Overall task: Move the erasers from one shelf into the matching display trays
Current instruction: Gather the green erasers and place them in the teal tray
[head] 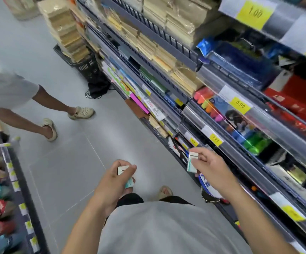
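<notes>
Mid-carry: left hand [118, 178] grips erasers [125, 176], right hand [208, 166] pinches an eraser pack [192, 162] near the right shelves [240, 143]. Next, find the matching tray; none visible.

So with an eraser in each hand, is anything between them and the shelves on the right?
Nothing visible blocks the way. The right hand pinches an eraser just in front of the shelving's price rail; the left hand holds another eraser over open floor. The display trays themselves cannot be made out in this blurred view.
</notes>
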Action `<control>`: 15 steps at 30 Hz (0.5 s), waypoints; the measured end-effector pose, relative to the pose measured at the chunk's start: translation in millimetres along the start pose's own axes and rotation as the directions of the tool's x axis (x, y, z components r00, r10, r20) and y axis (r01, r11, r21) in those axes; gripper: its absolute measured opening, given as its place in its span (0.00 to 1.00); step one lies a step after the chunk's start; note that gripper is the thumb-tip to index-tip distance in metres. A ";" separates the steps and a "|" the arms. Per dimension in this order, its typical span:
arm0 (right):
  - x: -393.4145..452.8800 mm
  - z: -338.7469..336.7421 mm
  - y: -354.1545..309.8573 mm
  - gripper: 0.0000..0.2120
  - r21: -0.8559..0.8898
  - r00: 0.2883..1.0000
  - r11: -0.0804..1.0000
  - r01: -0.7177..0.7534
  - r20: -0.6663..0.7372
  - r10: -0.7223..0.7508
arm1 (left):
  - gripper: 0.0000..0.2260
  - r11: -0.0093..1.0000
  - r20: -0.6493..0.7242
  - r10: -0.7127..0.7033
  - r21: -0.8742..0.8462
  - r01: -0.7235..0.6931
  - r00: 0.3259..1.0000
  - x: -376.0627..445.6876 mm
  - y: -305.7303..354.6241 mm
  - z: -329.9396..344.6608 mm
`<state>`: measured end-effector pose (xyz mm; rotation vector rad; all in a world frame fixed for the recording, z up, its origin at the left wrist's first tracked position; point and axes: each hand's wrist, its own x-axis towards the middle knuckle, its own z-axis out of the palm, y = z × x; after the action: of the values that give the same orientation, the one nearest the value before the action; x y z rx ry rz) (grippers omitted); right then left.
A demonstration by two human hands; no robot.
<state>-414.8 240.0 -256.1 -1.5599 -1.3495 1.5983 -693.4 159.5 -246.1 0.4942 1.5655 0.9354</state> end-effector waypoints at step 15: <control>13.5 -26.4 -144.4 0.22 0.082 0.884 0.956 0.282 -0.410 -0.225 | 0.11 0.927 0.638 0.273 0.027 -0.375 0.720 108.9 264.5 106.0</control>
<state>-430.7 312.0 -128.5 -1.4545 -1.1357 1.1147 -665.3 428.1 -104.2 1.1049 0.9451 0.7898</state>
